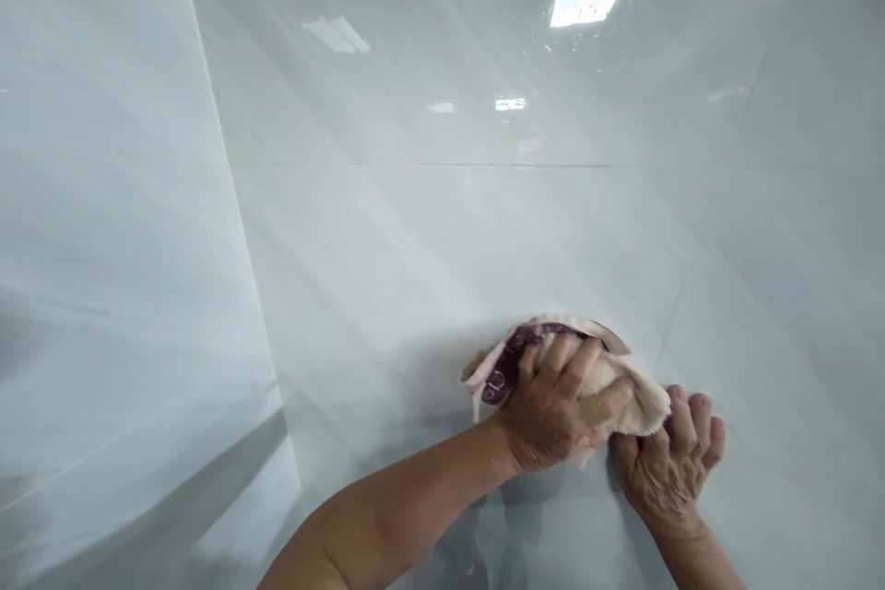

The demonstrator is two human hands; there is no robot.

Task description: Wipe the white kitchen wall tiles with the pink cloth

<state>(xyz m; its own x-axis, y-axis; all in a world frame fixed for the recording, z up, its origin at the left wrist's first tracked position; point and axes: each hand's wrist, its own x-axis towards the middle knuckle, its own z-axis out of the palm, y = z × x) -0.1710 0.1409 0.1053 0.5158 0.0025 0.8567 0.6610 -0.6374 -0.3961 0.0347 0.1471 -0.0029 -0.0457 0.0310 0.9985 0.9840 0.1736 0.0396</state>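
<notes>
My left hand [557,406] presses a bunched cloth [640,396] against a glossy pale tiled surface [429,249]. The cloth is cream and fluffy on one side, with a dark purple patterned part showing near its left end. My left fingers are bent over the cloth, and part of it is hidden beneath the palm. Just to the right, my right hand [667,461] rests on the tiles with its fingers spread and slightly bent. Its thumb side meets the right end of the cloth; whether it grips any of the edge is hidden.
On the left, another pale tiled face [124,203] meets this surface along a straight corner line. Thin joints [525,166] run between the tiles. Bright light reflections [587,2] show in the upper part, with small droplets or specks around one.
</notes>
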